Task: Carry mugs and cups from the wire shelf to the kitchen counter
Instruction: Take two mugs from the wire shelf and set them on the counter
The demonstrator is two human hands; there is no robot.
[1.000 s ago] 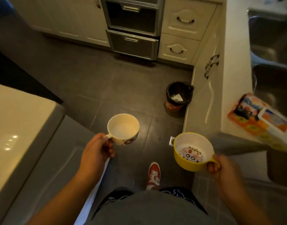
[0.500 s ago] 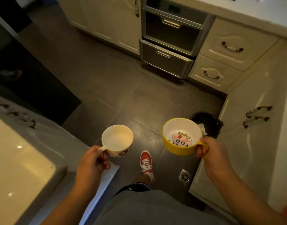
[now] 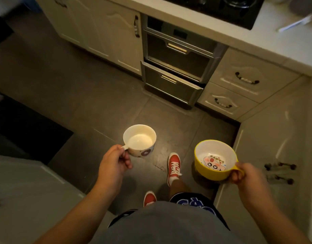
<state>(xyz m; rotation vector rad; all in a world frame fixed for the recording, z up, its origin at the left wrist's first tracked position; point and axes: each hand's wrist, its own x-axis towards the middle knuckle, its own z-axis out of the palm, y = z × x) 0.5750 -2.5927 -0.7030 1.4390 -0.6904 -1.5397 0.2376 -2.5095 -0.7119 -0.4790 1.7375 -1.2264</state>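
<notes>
Person mid-kitchen w/ a mug in each hand, both held out over the dark tile floor (image 3: 67,88). Left hand (image 3: 112,164) is pinched tight on the small handle of the white mug (image 3: 139,140), fingers curled under it; mug sits level, looks empty, some purple print on its side. Right hand (image 3: 248,176) is closed on the loop handle of the yellow mug (image 3: 215,160), wide and bowl-like, cartoon face printed inside at the bottom, also level and apparently empty.

Both look like glazed ceramic, so I'd guess stiff, smooth, a bit slick, and they'd chip or shatter on that tile. The yellow one is broad, prob. heavier, and hanging from one handle it will want to tip; a thumb on top of the loop would steady it. Handles are the right place to hold for carrying, but setting down is safer w/ the base landing flat.

Room: open floor ahead. Counter edge (image 3: 268,51) runs across the top right w/ a black cooktop (image 3: 227,9) on it. Below, the lower oven drawer (image 3: 171,83) sticks out slightly, a shin-level corner to mind. Cabinet fronts w/ dark handles (image 3: 278,173) sit close by the right hand, so little swing room there. Red sneaker (image 3: 174,166) is forward, between the mugs.
</notes>
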